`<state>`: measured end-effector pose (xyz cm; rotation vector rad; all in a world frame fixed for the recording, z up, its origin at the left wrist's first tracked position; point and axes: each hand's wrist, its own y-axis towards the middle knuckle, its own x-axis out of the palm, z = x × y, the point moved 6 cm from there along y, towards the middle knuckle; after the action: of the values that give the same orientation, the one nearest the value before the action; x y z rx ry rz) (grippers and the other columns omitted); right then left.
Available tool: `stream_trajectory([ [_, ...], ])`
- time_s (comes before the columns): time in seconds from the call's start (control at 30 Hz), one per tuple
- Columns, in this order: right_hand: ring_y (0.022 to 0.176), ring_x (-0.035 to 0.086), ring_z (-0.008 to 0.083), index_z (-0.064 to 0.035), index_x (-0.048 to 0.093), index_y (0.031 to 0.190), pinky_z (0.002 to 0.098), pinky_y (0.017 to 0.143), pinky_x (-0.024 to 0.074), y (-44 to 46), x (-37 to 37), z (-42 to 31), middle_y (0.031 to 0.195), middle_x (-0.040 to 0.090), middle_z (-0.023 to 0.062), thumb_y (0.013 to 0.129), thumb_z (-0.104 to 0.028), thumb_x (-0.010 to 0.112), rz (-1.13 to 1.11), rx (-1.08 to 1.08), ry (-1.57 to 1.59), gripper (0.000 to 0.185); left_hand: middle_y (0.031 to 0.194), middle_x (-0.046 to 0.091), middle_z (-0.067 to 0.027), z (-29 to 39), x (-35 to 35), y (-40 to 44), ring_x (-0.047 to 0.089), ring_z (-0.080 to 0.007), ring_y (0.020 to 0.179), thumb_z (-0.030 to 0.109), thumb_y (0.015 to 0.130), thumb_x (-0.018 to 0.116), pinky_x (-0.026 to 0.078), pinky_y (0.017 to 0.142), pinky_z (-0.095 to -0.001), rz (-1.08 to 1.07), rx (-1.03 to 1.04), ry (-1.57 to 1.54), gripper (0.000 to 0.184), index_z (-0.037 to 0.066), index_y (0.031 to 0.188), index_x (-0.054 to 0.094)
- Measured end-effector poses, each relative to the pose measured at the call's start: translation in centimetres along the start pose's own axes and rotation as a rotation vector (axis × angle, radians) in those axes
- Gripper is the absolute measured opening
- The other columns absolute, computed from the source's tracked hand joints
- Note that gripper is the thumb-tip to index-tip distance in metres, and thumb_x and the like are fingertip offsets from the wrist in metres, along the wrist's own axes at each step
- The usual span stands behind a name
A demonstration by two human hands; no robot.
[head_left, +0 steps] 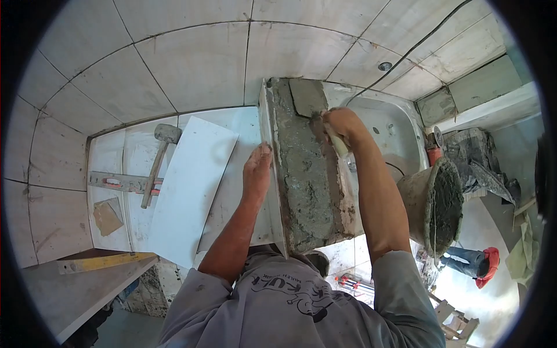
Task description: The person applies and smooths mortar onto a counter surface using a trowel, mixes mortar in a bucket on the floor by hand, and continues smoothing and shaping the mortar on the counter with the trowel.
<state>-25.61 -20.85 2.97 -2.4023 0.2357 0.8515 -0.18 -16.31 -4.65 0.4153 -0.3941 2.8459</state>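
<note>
My right hand (342, 124) is wrapped round the pale handle of a trowel (307, 97). The trowel's flat, mortar-coated blade rests on the far end of a wet grey mortar bed (304, 180) along the top of a low wall. On the near left side, my left hand (258, 165) lies against the upright tile (274, 200) that edges this mortar, its fingers stretched out and partly hidden. To its left a large white tile (194, 180) lies at a slant.
A mallet (167, 134) and a spirit level (116, 182) lie on the left ledge beside a brown scrap (108, 217). At right stand a white basin (383, 130) and a bucket of mortar (445, 203). A black cable (415, 46) crosses the tiled wall. A yellow level (104, 263) sits lower left.
</note>
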Motion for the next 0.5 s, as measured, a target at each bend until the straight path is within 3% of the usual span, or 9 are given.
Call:
stream_trajectory([
  [0.07,0.096,0.064,0.0415,0.0128,0.062,0.097,0.0440,0.082,0.0486,-2.3,0.8,-3.8,0.093,0.063,0.0321,0.091,-0.033,0.050,0.013,-0.106,-0.295,0.047,0.130,0.053,-0.0150,0.0,0.0,0.0,0.048,-0.0205,0.121,0.040,0.098,0.050,0.035,0.104,-0.0294,0.025,0.002,-0.026,0.061,-0.010,0.134,0.043],
  [0.17,0.099,0.061,0.0439,0.0122,0.062,0.100,0.0437,0.087,0.0474,-3.7,1.3,-4.6,0.099,0.062,0.0333,0.090,-0.034,0.051,0.055,-0.127,-0.323,0.048,0.129,0.053,-0.0146,-0.5,-0.2,0.0,0.048,-0.0200,0.120,0.039,0.098,0.049,0.035,0.103,-0.0293,0.045,-0.003,-0.014,0.060,-0.009,0.134,0.044],
  [0.23,0.101,0.060,0.0451,0.0117,0.062,0.101,0.0440,0.088,0.0471,-4.7,1.4,-4.0,0.101,0.061,0.0334,0.090,-0.035,0.051,0.057,-0.130,-0.291,0.049,0.131,0.052,-0.0106,-1.0,-0.3,0.4,0.048,-0.0197,0.122,0.044,0.097,0.046,0.039,0.100,-0.0375,0.005,0.019,0.037,0.060,-0.001,0.136,0.044],
  [0.4,0.103,0.058,0.0467,0.0114,0.063,0.100,0.0452,0.091,0.0463,-4.3,1.2,-4.2,0.103,0.061,0.0331,0.090,-0.034,0.051,0.143,-0.212,-0.380,0.048,0.125,0.055,-0.0086,-0.9,0.0,0.8,0.051,-0.0169,0.116,0.041,0.099,0.044,0.040,0.099,-0.0329,-0.008,0.014,0.041,0.054,0.000,0.133,0.047],
  [0.5,0.097,0.062,0.0405,0.0049,0.064,0.106,0.0433,0.086,0.0460,-6.3,1.8,-5.4,0.099,0.064,0.0287,0.090,-0.031,0.052,0.011,-0.156,-0.452,0.041,0.124,0.055,-0.0081,-1.2,0.0,0.8,0.051,-0.0164,0.115,0.042,0.099,0.044,0.041,0.098,-0.0319,0.001,0.007,0.041,0.053,0.001,0.133,0.048],
])
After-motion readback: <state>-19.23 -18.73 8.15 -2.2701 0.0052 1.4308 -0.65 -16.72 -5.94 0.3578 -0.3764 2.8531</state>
